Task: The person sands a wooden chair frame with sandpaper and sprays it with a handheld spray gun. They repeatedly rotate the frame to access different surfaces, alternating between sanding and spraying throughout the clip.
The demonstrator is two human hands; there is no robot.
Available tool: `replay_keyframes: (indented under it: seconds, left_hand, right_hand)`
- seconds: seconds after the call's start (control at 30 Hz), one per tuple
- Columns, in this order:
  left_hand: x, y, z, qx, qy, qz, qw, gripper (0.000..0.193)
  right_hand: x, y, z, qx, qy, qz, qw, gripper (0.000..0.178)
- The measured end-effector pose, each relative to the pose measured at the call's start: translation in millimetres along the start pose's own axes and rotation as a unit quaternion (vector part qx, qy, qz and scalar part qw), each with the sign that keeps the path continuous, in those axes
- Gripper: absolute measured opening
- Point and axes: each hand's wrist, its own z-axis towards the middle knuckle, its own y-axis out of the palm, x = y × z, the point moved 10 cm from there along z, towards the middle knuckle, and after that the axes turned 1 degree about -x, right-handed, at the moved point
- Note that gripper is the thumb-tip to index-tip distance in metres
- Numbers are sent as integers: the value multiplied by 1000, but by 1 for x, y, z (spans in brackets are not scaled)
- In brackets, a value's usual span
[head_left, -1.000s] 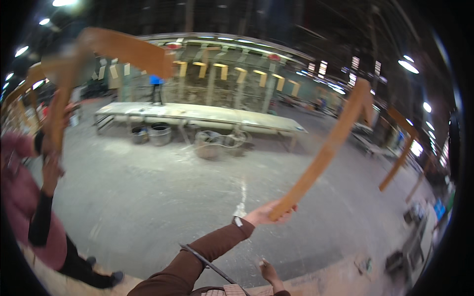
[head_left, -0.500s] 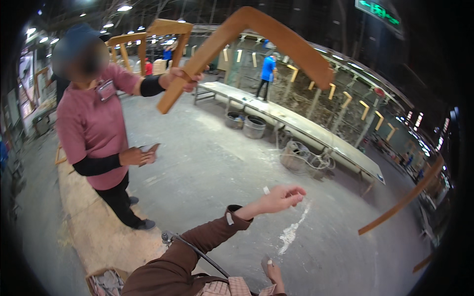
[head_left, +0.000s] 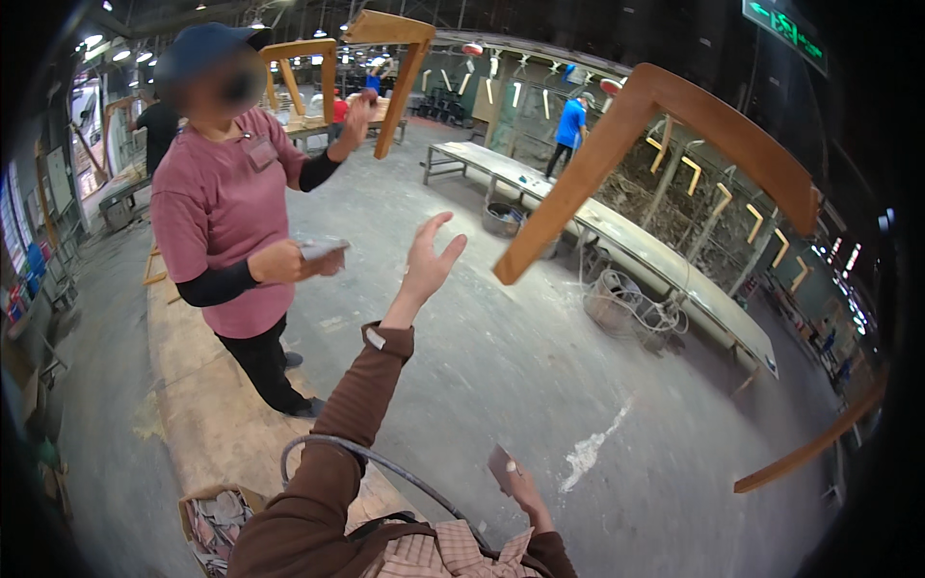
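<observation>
My left hand (head_left: 431,262) is raised at mid-view with fingers apart and nothing in it. To its right hangs an L-shaped brown wooden piece (head_left: 576,186), apart from the hand. Low in the view, my right hand (head_left: 525,493) grips a small grey-brown sheet that looks like sandpaper (head_left: 500,466). On the left, a co-worker in a pink shirt (head_left: 231,193) faces me. One of that person's hands (head_left: 357,123) is up and free; the other (head_left: 277,261) holds a similar greyish sheet (head_left: 322,250).
More wooden pieces hang behind the co-worker (head_left: 393,96) and at the right edge (head_left: 819,438). A long low bench (head_left: 617,217) runs across the back, with buckets (head_left: 613,299) beside it. A box of scraps (head_left: 252,499) sits on a wooden board (head_left: 198,405) at lower left.
The co-worker's hand has let go of the L-shaped wooden piece, which now hangs farther right in view. My left hand has swung left and up, its fingers spreading.
</observation>
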Motion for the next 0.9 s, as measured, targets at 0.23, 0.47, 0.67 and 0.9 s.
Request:
replay_keyframes:
  seconds: [0.23,0.47,0.67,0.9]
  left_hand:
    - [-13,178,-39,-305,-80,-194,929,62]
    - [26,284,-63,-390,-6,-204,898,68]
    - [25,315,-49,-341,-48,-353,870,64]
    - [43,252,-73,-446,-48,-366,815,55]
  right_hand:
    - [-80,-93,-29,145,-109,45,982,73]
    - [-174,-173,-104,286,-202,-38,936,66]
    - [-277,-181,-174,366,-313,-246,841,60]
    - [-449,-140,-201,410,-422,-568,575,53]
